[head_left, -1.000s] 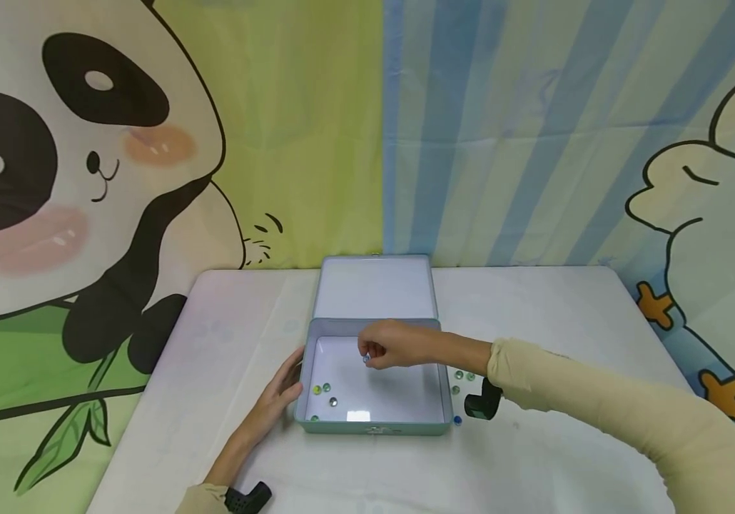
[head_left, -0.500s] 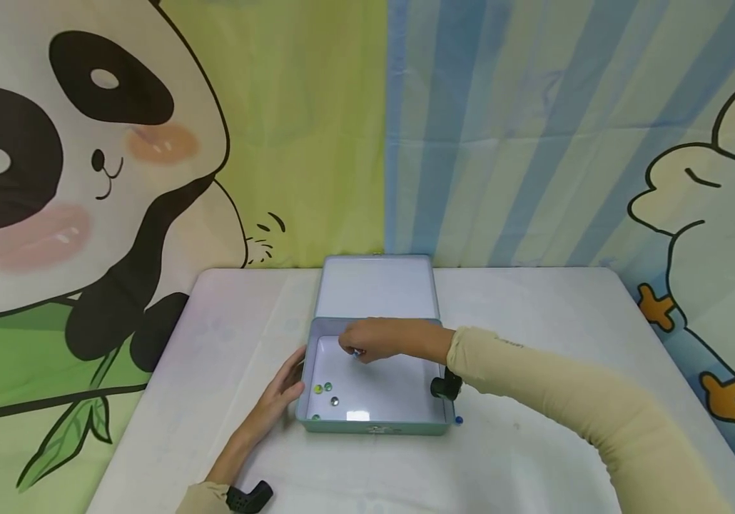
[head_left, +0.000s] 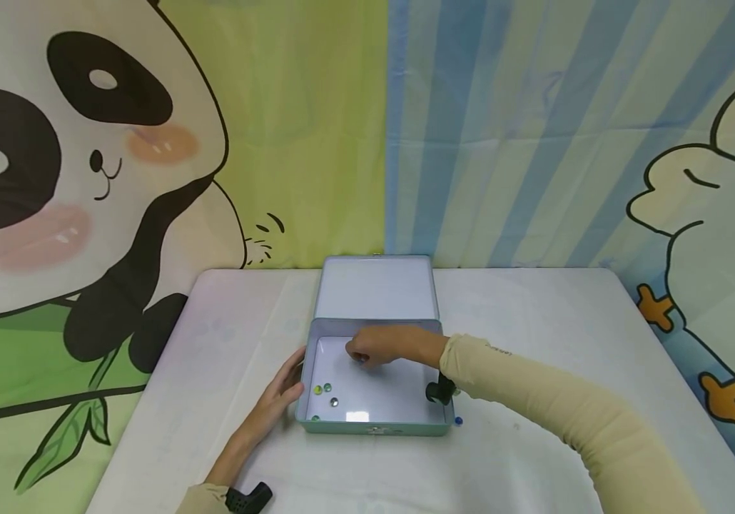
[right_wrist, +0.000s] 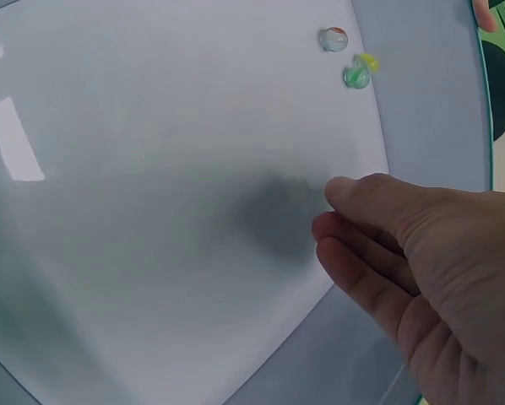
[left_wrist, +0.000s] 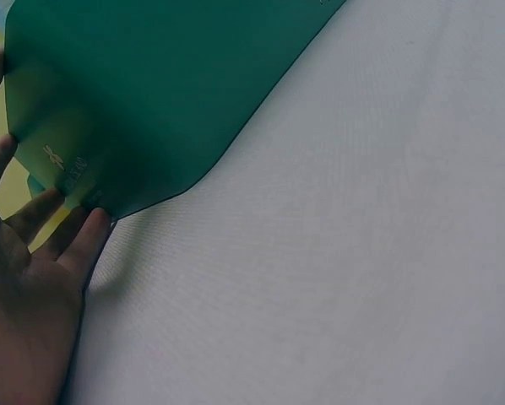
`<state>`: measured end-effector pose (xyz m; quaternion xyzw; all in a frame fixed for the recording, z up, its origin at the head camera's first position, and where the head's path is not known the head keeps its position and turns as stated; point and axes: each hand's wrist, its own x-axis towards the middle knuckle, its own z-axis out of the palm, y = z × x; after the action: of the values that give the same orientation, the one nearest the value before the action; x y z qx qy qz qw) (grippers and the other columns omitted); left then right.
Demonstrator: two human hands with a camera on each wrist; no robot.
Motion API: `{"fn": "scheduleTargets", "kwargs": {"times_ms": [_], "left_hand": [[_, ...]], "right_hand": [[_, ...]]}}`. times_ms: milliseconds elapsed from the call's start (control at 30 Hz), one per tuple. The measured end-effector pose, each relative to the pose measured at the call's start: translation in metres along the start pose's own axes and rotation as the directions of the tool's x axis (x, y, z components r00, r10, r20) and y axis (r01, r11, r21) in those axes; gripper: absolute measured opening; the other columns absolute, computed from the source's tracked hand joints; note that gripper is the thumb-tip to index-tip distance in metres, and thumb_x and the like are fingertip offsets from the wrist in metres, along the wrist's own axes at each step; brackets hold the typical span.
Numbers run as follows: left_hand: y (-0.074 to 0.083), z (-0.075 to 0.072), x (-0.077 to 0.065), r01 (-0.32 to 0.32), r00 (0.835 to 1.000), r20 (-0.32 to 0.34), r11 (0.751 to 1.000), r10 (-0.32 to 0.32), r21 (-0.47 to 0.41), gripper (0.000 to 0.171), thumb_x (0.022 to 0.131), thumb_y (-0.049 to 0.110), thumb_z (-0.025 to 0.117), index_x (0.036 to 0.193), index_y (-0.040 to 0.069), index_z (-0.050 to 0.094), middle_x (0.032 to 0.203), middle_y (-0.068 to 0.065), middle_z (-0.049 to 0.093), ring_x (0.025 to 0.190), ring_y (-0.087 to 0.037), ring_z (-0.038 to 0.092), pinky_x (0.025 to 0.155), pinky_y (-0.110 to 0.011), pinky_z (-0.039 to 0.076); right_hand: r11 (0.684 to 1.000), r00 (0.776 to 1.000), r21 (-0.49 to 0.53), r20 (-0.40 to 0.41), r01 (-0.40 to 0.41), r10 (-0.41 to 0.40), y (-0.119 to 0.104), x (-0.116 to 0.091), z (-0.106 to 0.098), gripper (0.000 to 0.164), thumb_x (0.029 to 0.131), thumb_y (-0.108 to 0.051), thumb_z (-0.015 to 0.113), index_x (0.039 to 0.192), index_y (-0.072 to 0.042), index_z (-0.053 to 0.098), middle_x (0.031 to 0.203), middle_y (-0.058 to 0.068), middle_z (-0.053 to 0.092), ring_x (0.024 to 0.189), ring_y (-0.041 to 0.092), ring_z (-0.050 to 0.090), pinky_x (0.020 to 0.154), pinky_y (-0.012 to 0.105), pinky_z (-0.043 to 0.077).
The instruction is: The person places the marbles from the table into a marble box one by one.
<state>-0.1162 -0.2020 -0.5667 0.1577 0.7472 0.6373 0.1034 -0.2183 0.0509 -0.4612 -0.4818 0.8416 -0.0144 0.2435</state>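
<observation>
Above box floor [head_left: 393,392], right hand [head_left: 377,345] pinches what I take for bluish marble [head_left: 361,361]; loose marbles [head_left: 327,387] lie leftward, toward box front [head_left: 406,430]. Left hand [head_left: 280,390], fingers straight against left wall [head_left: 301,405], sits closer to those.

Cream sleeves [head_left: 554,389], one with dark lettering [head_left: 499,350], are worn with black wrist cameras [head_left: 249,498].

Remotely, I am logging: green box [head_left: 335,428], pale inside; left, yellow marble [right_wrist: 370,62], green-swirled marble [right_wrist: 355,78]; near right, blue marble [head_left: 459,421]. Far right, backdrop [head_left: 502,128] is showing blue stripes; right sleeve [head_left: 534,378], cream.
</observation>
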Motion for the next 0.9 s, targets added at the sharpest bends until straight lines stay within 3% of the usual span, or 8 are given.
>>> {"fn": "scheduleTargets", "kwargs": {"times_ms": [200, 433, 733, 900], "left_hand": [[-0.001, -0.001, -0.001, -0.006, 1.0, 0.006, 1.0, 0.006, 0.007, 0.063, 0.101, 0.011, 0.042, 0.156, 0.03, 0.017, 0.164, -0.01, 0.015, 0.142, 0.007, 0.022, 0.108, -0.008, 0.023], [0.0, -0.002, -0.002, -0.02, 1.0, 0.021, 1.0, 0.02, 0.007, 0.062, 0.101, 0.01, 0.041, 0.156, 0.026, 0.016, 0.163, -0.015, 0.014, 0.149, -0.04, 0.014, 0.108, -0.008, 0.024], [0.002, -0.004, -0.001, -0.009, 1.0, 0.025, 1.0, 0.009, 0.006, 0.062, 0.102, 0.01, 0.041, 0.156, 0.026, 0.016, 0.164, -0.014, 0.013, 0.151, -0.026, 0.016, 0.108, -0.008, 0.023], [0.001, -0.003, -0.001, 0.005, 1.0, 0.02, 1.0, -0.005, -0.005, 0.062, 0.102, 0.011, 0.041, 0.156, 0.028, 0.017, 0.164, -0.012, 0.013, 0.15, -0.014, 0.018, 0.108, -0.008, 0.023]], "right_hand": [[0.996, 1.0, 0.086, -0.015, -0.025, 0.027, 0.008, 0.006, 0.01, 0.013, 0.091, -0.014, 0.068, 0.103, -0.008, 0.064, 0.089, -0.003, 0.061, 0.078, 0.005, 0.049, 0.071, 0.016, 0.045], [0.997, 0.999, 0.078, -0.007, -0.03, 0.031, 0.012, 0.01, 0.018, 0.013, 0.091, -0.015, 0.068, 0.101, -0.008, 0.062, 0.083, -0.006, 0.055, 0.076, 0.004, 0.047, 0.068, 0.015, 0.041], [0.99, 0.99, 0.081, -0.063, -0.117, 0.122, 0.007, 0.002, 0.011, 0.017, 0.088, -0.017, 0.071, 0.1, -0.009, 0.061, 0.087, -0.002, 0.063, 0.076, 0.005, 0.052, 0.068, 0.017, 0.047], [0.994, 0.982, 0.09, -0.175, -0.06, 0.075, 0.003, -0.026, -0.001, 0.014, 0.088, -0.011, 0.07, 0.099, -0.005, 0.064, 0.09, 0.003, 0.067, 0.078, 0.008, 0.056, 0.069, 0.018, 0.049]]}}
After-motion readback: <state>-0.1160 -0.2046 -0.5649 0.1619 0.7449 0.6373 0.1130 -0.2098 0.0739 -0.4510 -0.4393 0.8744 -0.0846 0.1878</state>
